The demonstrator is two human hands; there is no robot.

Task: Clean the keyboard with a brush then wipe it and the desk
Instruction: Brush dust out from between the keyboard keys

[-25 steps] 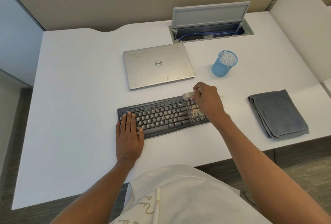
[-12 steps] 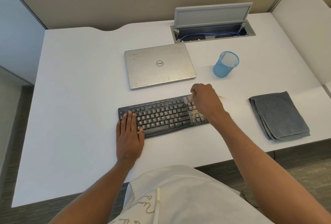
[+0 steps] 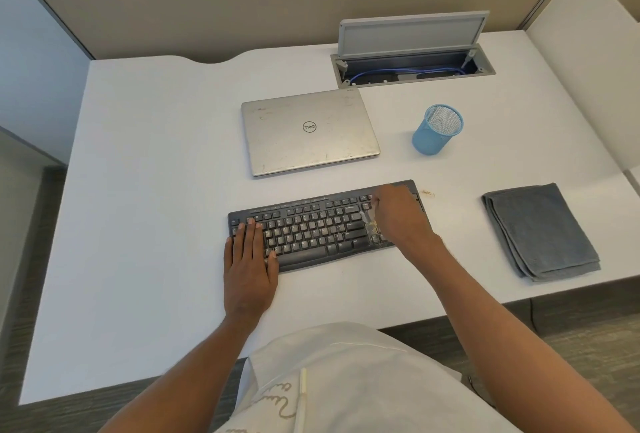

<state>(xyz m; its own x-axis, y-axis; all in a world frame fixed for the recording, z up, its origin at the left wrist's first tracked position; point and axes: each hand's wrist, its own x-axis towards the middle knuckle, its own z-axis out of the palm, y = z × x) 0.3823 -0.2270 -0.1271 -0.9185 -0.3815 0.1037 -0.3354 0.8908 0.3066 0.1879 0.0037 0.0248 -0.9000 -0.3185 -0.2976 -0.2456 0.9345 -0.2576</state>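
The left hand (image 3: 251,268) lies flat, palm down, its 4 fingers straight and close together and the thumb out to the side. The fingertips rest on the left end of the keyboard (image 3: 311,228). Its bare forearm runs back over the front edge of the desk (image 3: 138,224). The right hand (image 3: 401,218) sits further from that edge, knuckles up. Its fingers curl downward around a pale brush (image 3: 370,223), which is blurred and mostly hidden. The right forearm, also bare, stretches diagonally in from the desk's front right.

Right hand (image 3: 401,221) swept brush (image 3: 371,226) down keyboard (image 3: 311,230).
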